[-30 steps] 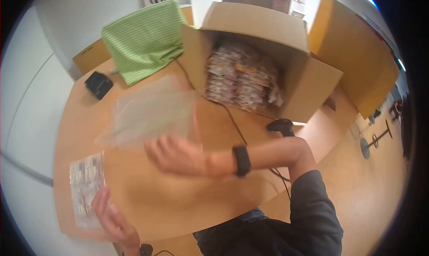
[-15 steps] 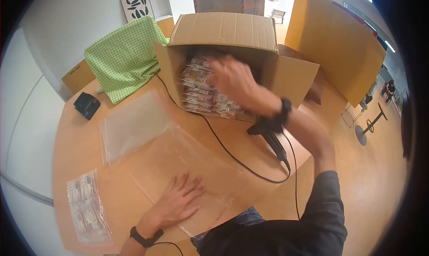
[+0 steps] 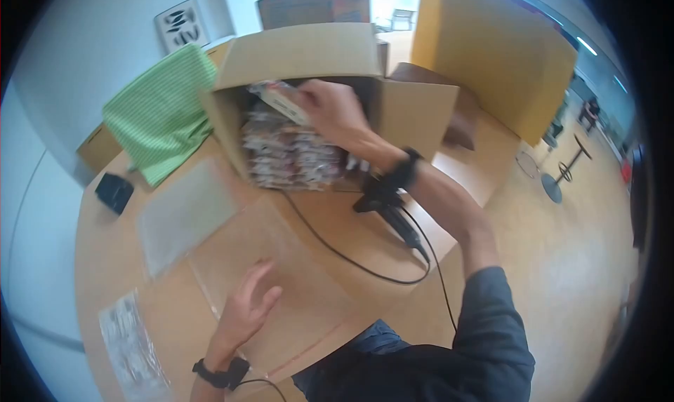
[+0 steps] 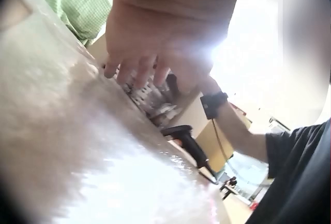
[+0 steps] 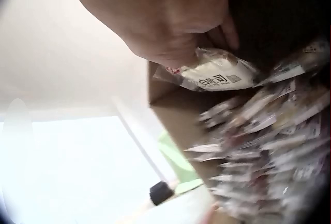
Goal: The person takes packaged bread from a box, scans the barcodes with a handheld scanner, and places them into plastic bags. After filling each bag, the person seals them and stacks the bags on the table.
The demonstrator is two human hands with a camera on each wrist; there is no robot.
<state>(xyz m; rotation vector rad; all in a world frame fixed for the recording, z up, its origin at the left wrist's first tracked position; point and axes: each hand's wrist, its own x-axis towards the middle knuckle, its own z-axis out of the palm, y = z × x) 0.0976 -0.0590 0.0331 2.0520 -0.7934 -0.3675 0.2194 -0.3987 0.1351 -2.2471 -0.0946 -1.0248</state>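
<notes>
A cardboard box (image 3: 298, 51) is placed on the table (image 3: 95, 262) with its mouth turned toward the person, its flaps spread. Inside it, many small plastic packets (image 3: 288, 156) are stacked in close layers, side by side in columns; dark space is left above them.

By the right hand (image 3: 337, 114), one wrapped packet (image 5: 220, 76) is held at the mouth of the box, above the stack. It is pinched between the thumb side and bent fingers, so the hand is nearly closed around its edge. The wrapper is clear and crinkled; a whitish face is seen with big black Chinese characters, a small square mark and some red print near one end. In the head view its long axis is slanted — the free end is directed up and to the left, the other end is covered by the fingers.

The left hand (image 3: 246, 307) is held over a flat clear plastic bag (image 3: 302, 283), with the fingers nearly straight and the thumb apart; nothing is gripped. Beside this bag a pile of clear bags (image 3: 186, 216) is laid, and at the table's left a filled clear bag (image 3: 137, 346) is seen, its contents blurred. A black handheld scanner (image 3: 400, 226) is placed before the box.
</notes>
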